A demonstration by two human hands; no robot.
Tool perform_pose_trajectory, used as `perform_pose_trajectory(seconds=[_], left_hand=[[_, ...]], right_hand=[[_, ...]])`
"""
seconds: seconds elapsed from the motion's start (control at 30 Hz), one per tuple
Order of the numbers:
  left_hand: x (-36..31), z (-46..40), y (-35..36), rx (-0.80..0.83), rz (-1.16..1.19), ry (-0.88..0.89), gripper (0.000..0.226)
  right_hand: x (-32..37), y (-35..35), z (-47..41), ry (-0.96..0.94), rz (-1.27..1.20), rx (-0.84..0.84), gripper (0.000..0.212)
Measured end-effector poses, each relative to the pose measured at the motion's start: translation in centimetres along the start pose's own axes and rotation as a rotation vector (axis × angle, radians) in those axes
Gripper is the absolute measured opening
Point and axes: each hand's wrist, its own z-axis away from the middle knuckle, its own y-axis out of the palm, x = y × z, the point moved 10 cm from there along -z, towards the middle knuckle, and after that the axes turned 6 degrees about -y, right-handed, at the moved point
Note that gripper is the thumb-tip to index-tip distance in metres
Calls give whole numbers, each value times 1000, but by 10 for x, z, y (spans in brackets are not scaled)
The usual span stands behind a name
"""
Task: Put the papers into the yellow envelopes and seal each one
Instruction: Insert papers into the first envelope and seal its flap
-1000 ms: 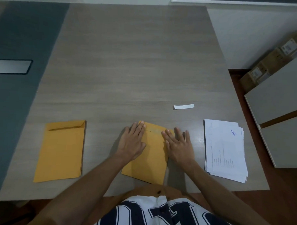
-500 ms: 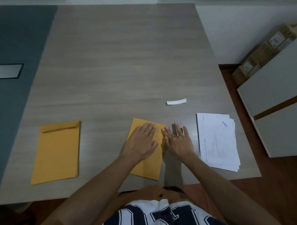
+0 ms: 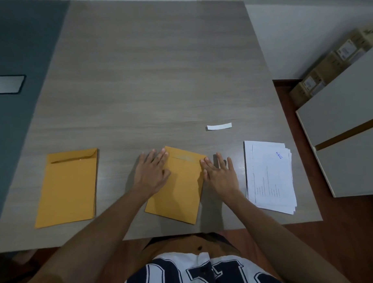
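Head view: both hands lie flat with fingers straight on the middle envelope [image 3: 176,187]; the left hand [image 3: 151,174] covers its left edge, the right hand [image 3: 219,176] its right edge, hiding both edges. Flap folded down. A 2nd envelope [image 3: 67,186] lies left, the papers [image 3: 269,176] right on the counter [image 3: 152,76]; their print is unreadable.

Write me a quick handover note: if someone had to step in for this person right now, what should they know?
Left hand: flat, pressing the left edge of the middle envelope.
Right hand: flat, fingers on its right edge near the folded flap.
Done: the middle envelope's flap is folded down and being pressed; whether it has stuck, I cannot tell.
Left: the envelope on the left lies apart, its flap not stuck down; the paper stack waits at right. A white strip lies beyond them on the table.
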Motion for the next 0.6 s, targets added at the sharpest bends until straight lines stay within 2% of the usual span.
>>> perform_pose_trajectory(seconds=[0.23,0.4,0.5,0.6], left_hand=[[-15,2,-14,-16,-115,-42,84],[-68,9,-13,-51,-8,204,72],[-55,7,-7,-53,29,159,67],[-36,5,-12,-53,40,141,75]], right_hand=[[11,2,1,18,-34,41,109],[9,1,-1,-3,-13,37,122],[8,1,0,4,-19,50,121],[7,1,2,7,-46,70,109]])
